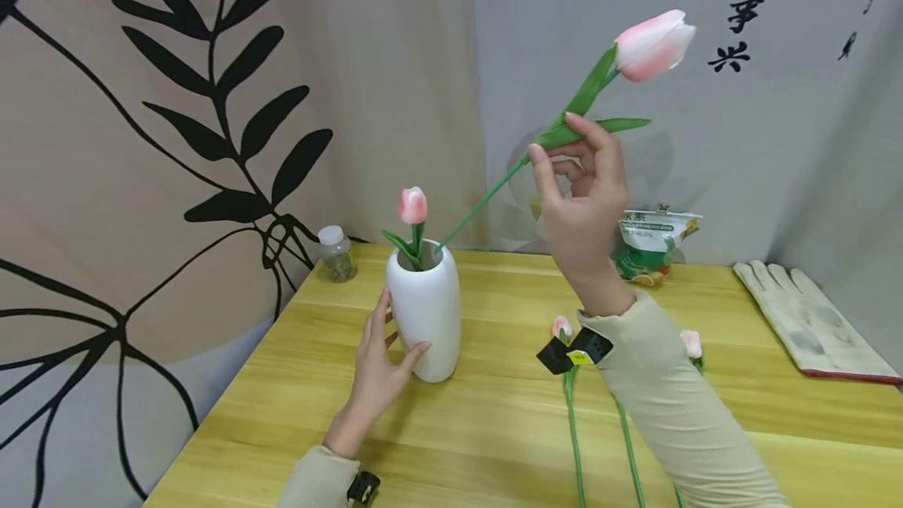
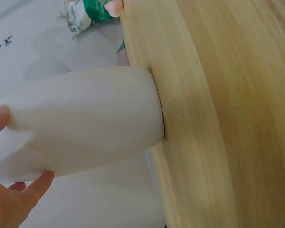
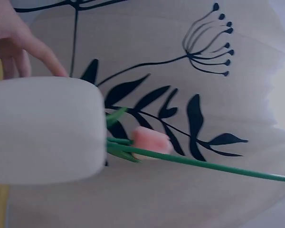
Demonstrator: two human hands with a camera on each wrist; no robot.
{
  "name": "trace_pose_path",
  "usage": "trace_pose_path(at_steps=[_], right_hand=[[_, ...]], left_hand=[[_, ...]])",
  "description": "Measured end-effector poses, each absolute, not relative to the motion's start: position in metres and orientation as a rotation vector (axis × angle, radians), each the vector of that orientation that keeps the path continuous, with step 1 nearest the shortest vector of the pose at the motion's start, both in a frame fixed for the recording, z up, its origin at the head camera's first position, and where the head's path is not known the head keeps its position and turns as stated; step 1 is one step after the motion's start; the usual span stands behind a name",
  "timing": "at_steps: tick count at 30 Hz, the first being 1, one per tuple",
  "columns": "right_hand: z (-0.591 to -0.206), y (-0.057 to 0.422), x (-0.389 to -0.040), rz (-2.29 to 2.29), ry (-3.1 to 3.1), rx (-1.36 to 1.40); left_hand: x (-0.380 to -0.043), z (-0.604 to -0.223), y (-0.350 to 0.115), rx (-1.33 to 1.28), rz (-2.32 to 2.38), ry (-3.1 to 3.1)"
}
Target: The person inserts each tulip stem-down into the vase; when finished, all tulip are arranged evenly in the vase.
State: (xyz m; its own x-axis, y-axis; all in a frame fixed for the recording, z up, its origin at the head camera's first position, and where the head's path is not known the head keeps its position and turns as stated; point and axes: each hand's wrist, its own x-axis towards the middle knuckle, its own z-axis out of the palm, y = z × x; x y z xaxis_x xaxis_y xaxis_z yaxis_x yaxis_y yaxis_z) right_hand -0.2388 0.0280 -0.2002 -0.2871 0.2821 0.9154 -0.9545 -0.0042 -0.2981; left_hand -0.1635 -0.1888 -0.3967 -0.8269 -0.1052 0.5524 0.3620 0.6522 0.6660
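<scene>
A white vase (image 1: 426, 320) stands upright on the table, with one pink tulip (image 1: 412, 206) inside it. My left hand (image 1: 377, 379) holds the vase by its left side, thumb across the front; the left wrist view shows fingertips on the vase wall (image 2: 85, 118). Between thumb and fingers, my right hand (image 1: 585, 202) pinches a second artificial tulip (image 1: 654, 45) by its stem and leaves, above and right of the vase. The long green stem (image 3: 218, 166) slants down, and its lower end is at the vase mouth. How deep it sits inside is hidden.
More tulips lie on the wooden table (image 1: 494, 429), one with its pink head (image 1: 561, 327) showing, partly under my right forearm. At the back are a small capped jar (image 1: 337, 255) and a green-white pouch (image 1: 652, 245). White gloves (image 1: 811, 324) lie at the right.
</scene>
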Motion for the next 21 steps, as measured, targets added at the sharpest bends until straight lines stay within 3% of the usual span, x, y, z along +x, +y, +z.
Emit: trace_pose_path(at_steps=[21], right_hand=[[-0.276,-0.023,-0.243,1.154,-1.765,1.018]], left_hand=[[-0.162,-0.397,-0.189,-0.228,-1.076,-2.290]])
